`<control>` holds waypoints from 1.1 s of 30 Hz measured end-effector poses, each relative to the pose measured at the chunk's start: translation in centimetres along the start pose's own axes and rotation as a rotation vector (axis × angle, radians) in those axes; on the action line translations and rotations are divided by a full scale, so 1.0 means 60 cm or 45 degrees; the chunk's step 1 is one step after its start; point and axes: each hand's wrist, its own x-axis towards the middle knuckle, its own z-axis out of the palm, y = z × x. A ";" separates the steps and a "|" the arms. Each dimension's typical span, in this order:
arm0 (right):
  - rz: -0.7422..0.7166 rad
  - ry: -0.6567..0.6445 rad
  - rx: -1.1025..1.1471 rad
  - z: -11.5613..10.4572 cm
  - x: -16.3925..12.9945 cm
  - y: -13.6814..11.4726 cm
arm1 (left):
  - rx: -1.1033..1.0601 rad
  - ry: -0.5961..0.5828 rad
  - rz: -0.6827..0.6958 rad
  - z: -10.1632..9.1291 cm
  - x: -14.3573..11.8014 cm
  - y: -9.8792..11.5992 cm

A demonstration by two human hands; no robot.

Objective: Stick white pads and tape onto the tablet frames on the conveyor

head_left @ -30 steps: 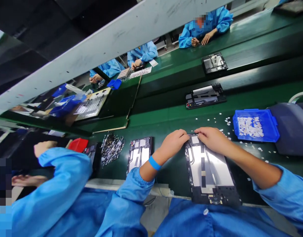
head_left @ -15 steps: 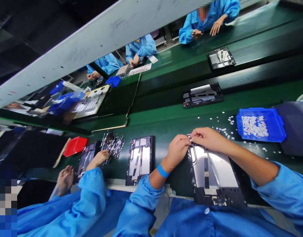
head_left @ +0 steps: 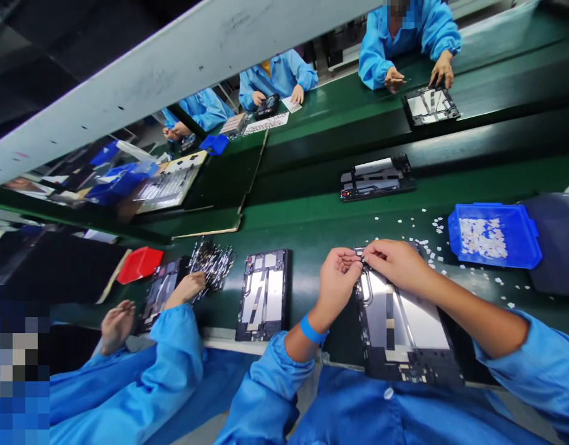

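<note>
Tablet frame: an open tablet frame (head_left: 400, 327) lay flat on the green table (head_left: 321, 228), its near end at the table's front edge just in front of the person, its silver inner plates facing up.
Left hand: the left hand (head_left: 337, 278) rested at the frame's far left corner, fingers curled narrow and fingertips pinched together; too small to tell whether anything was between them. A blue wristband (head_left: 311, 329) sat on that wrist.
Right hand: the right hand (head_left: 396, 262) lay over the frame's far edge, fingers bent and close, fingertips touching those of the left hand at the corner. What it gripped, cannot tell.
White scraps: small white scraps (head_left: 428, 247) were scattered on the table just beyond and to the right of the hands.
Blue tray: a blue tray (head_left: 532, 238) holding more white pieces stood to the right, apart from the frame.
Second frame: another frame (head_left: 263, 295) lay to the left, near the first.
Neighbour: a co-worker's hand (head_left: 187, 289) in a blue sleeve touched a pile of small metal parts (head_left: 213, 262); a red tray (head_left: 140, 264) stood beyond.
Middle of table: one more frame (head_left: 375, 177) lay well apart, farther out.
</note>
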 end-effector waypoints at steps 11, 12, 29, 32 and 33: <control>-0.229 0.381 -0.340 0.033 -0.050 0.001 | -0.033 0.116 0.007 0.006 -0.005 -0.001; -0.241 0.368 -0.346 0.034 -0.050 0.001 | -0.014 0.111 0.026 0.006 -0.007 -0.002; 0.150 0.472 -0.382 -0.065 -0.051 0.033 | -0.176 0.066 -0.120 0.011 0.000 0.001; 0.416 0.613 -0.740 -0.148 -0.081 0.083 | -0.201 0.055 -0.135 0.010 0.008 0.001; 0.467 0.625 -0.845 -0.163 -0.091 0.092 | -0.196 0.049 -0.130 0.010 0.010 0.000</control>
